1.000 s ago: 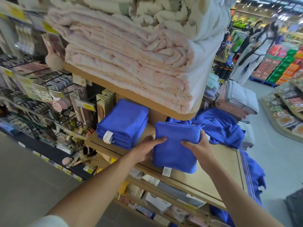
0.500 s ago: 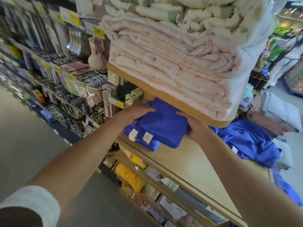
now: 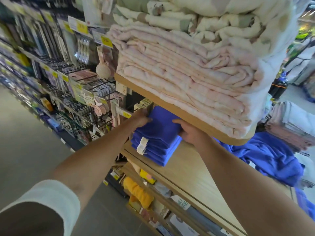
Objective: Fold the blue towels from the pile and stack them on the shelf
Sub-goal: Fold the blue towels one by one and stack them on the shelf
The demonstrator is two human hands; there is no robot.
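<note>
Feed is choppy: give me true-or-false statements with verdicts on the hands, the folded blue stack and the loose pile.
Both the left hand and the right hand touch the stack of folded blue towels. True.
That stack sits on the upper shelf. False: it is on the light wooden shelf under the folded pink blankets.
A heap of loose blue towels lies to the stack's right. True.
The stack's tags face away from the camera. False: the white fabric tags face the camera.

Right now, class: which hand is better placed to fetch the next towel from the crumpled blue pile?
The right hand: it holds the right edge of the folded blue towel stack, nearer the crumpled blue towel pile; the left hand is at its left.
</note>
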